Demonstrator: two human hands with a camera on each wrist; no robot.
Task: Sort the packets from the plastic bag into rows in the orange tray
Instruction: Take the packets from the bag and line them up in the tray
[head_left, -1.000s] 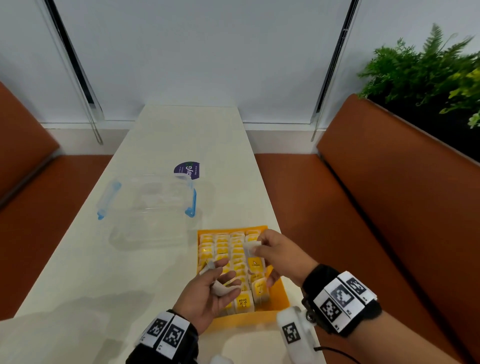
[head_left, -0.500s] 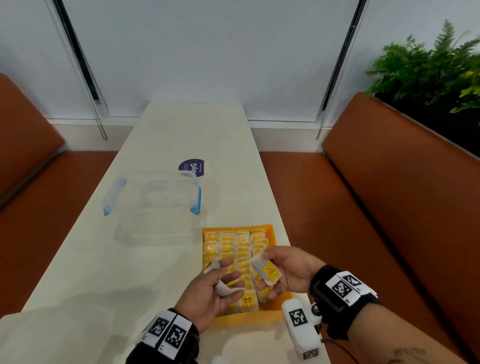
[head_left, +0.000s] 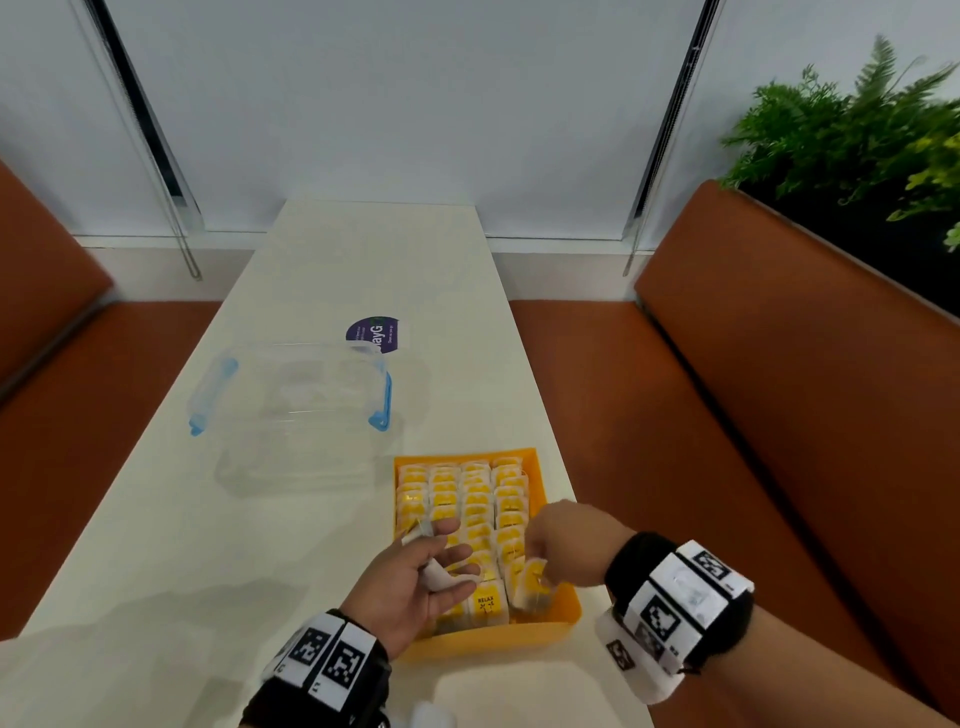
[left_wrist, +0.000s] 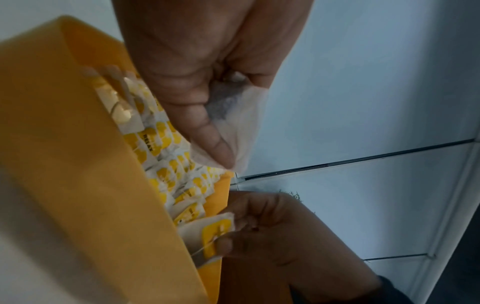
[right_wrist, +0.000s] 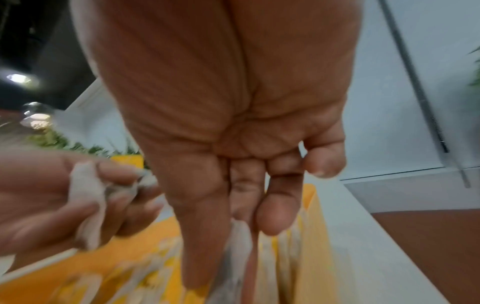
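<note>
The orange tray (head_left: 550, 631) sits at the table's near right, filled with rows of upright yellow-and-white packets (head_left: 467, 499). My right hand (head_left: 537, 574) pinches one yellow-labelled packet (left_wrist: 218, 232) between thumb and fingers and holds it down in the tray's near right corner. In the right wrist view that packet (right_wrist: 235, 257) hangs blurred below the fingertips. My left hand (head_left: 441, 561) hovers palm up over the tray's near left part. It grips white packets (left_wrist: 241, 119) under its thumb. No plastic bag shows.
A clear plastic container (head_left: 296, 400) with blue clips stands left of and beyond the tray. A round purple sticker (head_left: 373, 332) lies behind it. Orange benches (head_left: 779, 415) flank the white table (head_left: 363, 249). The tray lies close to the table's right edge.
My right hand has carried its packet from over the tray's middle back toward me and down into the near right corner. The left hand has kept its packets and barely moved.
</note>
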